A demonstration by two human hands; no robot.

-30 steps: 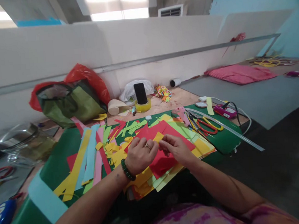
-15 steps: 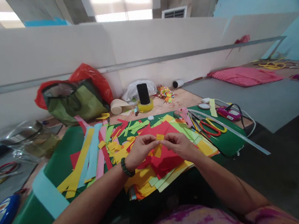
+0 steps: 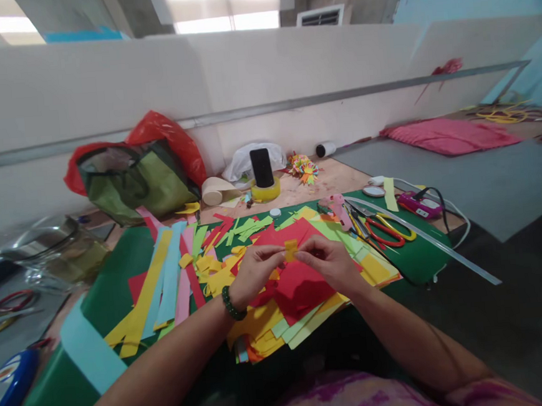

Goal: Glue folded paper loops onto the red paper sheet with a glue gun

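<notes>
My left hand [image 3: 253, 274] and my right hand [image 3: 328, 262] meet above a pile of coloured paper, and both pinch a small folded yellow paper piece [image 3: 291, 249] between their fingertips. A dark bead bracelet sits on my left wrist. Under the hands lie red paper sheets [image 3: 300, 285] on top of yellow and light green ones. The pile rests on a green mat [image 3: 110, 275].
Long yellow, blue and pink paper strips [image 3: 164, 274] lie left of the pile. Red and yellow scissors [image 3: 388, 230], a pink glue gun [image 3: 337, 207] and a long clear ruler [image 3: 443, 246] lie to the right. A black phone [image 3: 261, 168] stands on a tape roll, a red and green bag [image 3: 137, 173] behind.
Both hands have lifted slightly off the pile and drawn together, and the yellow piece now stands upright between the fingertips instead of lying low by the red sheet.
</notes>
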